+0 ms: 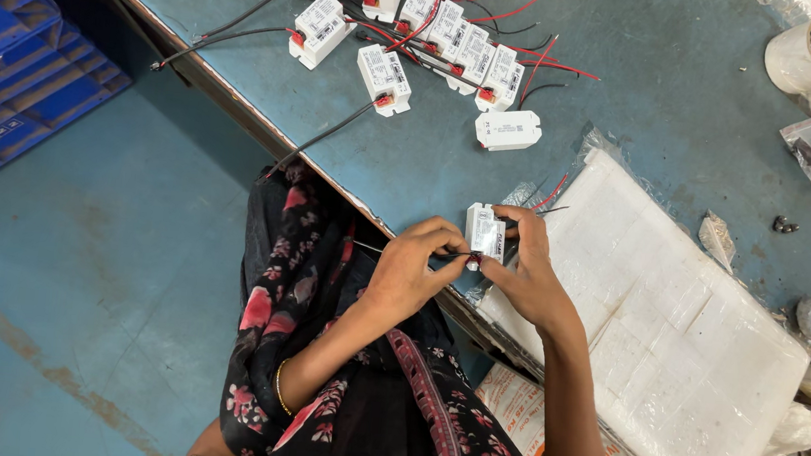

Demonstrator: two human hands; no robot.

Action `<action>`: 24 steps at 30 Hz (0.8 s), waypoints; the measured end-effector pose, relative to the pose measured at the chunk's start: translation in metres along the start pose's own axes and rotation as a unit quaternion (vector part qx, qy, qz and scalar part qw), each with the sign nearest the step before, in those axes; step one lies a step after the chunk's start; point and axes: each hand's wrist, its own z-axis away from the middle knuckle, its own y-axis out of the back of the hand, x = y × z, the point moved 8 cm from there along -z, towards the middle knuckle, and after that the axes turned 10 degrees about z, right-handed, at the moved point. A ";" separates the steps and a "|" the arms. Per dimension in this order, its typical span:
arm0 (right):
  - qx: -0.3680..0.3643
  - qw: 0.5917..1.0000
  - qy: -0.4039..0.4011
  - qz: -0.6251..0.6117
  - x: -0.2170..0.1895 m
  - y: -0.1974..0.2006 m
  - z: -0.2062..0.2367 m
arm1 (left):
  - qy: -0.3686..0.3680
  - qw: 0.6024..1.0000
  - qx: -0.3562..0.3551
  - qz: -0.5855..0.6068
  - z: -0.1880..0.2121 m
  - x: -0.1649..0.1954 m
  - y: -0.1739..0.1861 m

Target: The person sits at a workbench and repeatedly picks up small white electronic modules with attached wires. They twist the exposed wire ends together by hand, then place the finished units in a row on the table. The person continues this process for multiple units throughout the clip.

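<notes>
One small white plastic box (485, 234), rectangular and smooth, sits upright over the blue table's edge (637, 92), pinched in the right hand (523, 269). Left hand (409, 263) curls close, fingertips clamped on a thin dark wire (393, 250) at its base. Beyond, similar wired boxes (415, 21) lie scattered; a plastic-wrapped white foam slab (683, 334) rests beside.

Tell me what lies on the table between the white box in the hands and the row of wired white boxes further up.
In the head view, one lone white box lies between the held box and the wired row; the rest is bare blue table.
</notes>
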 end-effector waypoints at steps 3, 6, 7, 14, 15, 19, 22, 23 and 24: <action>0.006 1.000 0.008 0.012 -0.001 0.000 0.000 | -0.009 1.000 0.004 -0.017 0.001 0.001 -0.001; 0.008 1.000 0.018 0.010 -0.002 0.000 -0.001 | -0.011 1.000 0.009 -0.018 0.002 0.001 -0.002; 0.008 1.000 0.021 0.007 -0.002 0.001 0.000 | -0.011 1.000 0.011 -0.015 0.003 0.001 -0.003; 0.006 1.000 0.012 0.002 -0.001 0.000 -0.002 | -0.020 0.999 0.018 -0.036 0.003 0.001 -0.005; 0.008 1.000 0.014 0.003 -0.001 0.000 -0.002 | -0.024 0.999 0.019 -0.038 0.003 0.001 -0.005; 0.011 1.000 0.021 0.005 -0.002 0.001 -0.004 | -0.032 0.997 0.030 -0.062 0.004 0.003 -0.005; 0.003 1.000 0.014 -0.008 -0.002 0.001 -0.005 | -0.034 0.998 0.022 -0.054 0.002 0.005 -0.005; -0.005 1.000 -0.002 -0.019 0.000 0.001 -0.004 | -0.033 0.998 0.019 -0.053 0.002 0.005 -0.005; -0.013 0.999 -0.019 -0.031 0.002 0.001 -0.003 | -0.032 0.998 0.016 -0.052 0.002 0.006 -0.005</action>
